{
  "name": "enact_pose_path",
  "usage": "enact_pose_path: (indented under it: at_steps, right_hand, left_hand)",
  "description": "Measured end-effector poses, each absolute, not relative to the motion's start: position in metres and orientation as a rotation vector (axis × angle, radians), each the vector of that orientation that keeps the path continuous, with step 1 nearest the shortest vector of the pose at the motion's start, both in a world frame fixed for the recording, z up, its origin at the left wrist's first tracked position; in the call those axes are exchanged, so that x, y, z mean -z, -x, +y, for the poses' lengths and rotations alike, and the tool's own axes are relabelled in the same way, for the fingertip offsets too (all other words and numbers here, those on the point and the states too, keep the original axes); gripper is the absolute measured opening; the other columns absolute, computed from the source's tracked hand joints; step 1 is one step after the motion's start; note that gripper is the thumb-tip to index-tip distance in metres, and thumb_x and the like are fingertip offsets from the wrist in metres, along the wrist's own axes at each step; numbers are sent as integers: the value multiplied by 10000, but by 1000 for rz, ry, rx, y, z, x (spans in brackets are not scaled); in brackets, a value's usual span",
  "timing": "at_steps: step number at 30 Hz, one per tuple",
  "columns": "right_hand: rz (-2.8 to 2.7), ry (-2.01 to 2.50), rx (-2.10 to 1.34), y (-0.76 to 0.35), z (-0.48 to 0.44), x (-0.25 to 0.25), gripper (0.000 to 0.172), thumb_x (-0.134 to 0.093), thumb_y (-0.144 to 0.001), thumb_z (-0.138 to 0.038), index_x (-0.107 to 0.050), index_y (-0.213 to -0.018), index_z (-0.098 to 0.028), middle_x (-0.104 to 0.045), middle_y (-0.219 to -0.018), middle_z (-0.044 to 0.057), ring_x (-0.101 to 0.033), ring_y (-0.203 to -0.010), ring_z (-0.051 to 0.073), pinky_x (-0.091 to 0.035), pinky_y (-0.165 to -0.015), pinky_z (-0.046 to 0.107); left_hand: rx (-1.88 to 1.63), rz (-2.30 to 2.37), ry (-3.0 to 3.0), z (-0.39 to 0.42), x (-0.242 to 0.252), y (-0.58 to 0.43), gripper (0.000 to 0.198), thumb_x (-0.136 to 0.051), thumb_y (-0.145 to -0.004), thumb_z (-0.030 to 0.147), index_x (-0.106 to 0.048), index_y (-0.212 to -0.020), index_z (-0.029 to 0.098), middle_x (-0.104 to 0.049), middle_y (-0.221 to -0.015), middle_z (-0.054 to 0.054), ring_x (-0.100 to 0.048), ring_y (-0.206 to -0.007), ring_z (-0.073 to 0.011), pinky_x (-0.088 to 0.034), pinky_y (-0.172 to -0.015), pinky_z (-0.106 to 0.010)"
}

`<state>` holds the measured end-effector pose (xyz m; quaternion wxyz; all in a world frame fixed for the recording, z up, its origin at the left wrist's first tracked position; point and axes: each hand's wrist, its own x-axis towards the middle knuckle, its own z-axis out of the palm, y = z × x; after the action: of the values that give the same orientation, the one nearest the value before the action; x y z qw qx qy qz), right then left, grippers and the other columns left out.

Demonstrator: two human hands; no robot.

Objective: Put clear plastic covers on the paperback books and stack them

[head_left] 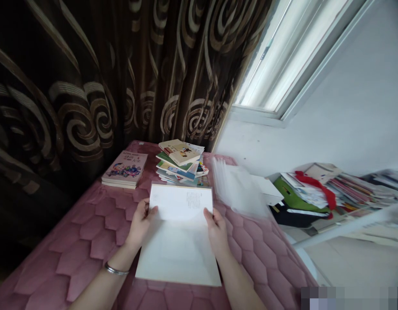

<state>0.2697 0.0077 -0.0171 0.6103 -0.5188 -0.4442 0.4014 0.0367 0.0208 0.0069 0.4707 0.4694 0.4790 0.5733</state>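
An open book (182, 241) is spread in front of me, its pages white. Small print shows on the upper page, while the lower one looks blank. A thin clear edge, perhaps plastic, runs along the top. My left hand (143, 217) grips the left side near the fold, thumb on the page and fingers curled behind. On the opposite side my right hand (216, 221) pinches the book's edge in the same way. A silver bracelet (116, 270) circles my left wrist.
Pink books (125, 169) lie stacked at the back left of the quilted pink surface (95, 224). Beside them rises an uneven book pile (182, 161). Clear plastic sleeves (239, 185) lie right of it. A cluttered shelf (331, 193) stands right, a dark curtain (137, 73) behind.
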Motion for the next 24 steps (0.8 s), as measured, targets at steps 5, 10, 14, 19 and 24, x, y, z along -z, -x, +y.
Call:
enact_pose_path:
  at_steps: [5,10,14,19,24]
  right_hand:
    - [-994,1208,-925,-269,7,16,334,-638,-759,-541,-578,-758,-212,-557,-578,-33,-436,-504,133,-344,-471,241]
    - [-997,1228,-911,-268,6,13,363,-635,-749,-569,-591,-776,-210,-550,-555,-36,-447,-503,138,-344,-465,246]
    - [-1006,1230,-907,-268,5,13,354,-630,-754,-571,-593,-756,-219,-571,-573,-32,-461,-513,149,-349,-477,256]
    - [-997,1214,-908,-269,7,17,337,-647,-749,-548,-590,-753,-216,-589,-598,-31,-476,-536,150,-371,-511,258]
    - [-1002,1231,-901,-270,9,19,346,-632,-746,-573,-595,-757,-230,-607,-623,-15,-501,-558,171,-403,-521,275]
  left_hand:
    - [-1416,1164,-1168,23,-4,-37,400,-655,-711,449,-519,-975,182,-686,-870,-45,-630,-753,-178,-463,-661,-266]
    - [-1410,1167,-1184,23,-4,-37,380,-638,-744,449,-519,-982,178,-677,-842,-35,-622,-727,-167,-455,-639,-256]
    - [-1424,1167,-1203,23,-3,-37,372,-645,-745,441,-524,-973,173,-672,-820,-34,-617,-724,-170,-458,-640,-263]
    - [-1412,1153,-1196,24,-2,-38,391,-643,-750,454,-523,-985,165,-678,-816,-40,-619,-708,-167,-459,-620,-256]
    - [-1405,1164,-1178,24,-3,-37,402,-655,-739,471,-526,-972,170,-674,-793,-27,-618,-683,-163,-448,-596,-245]
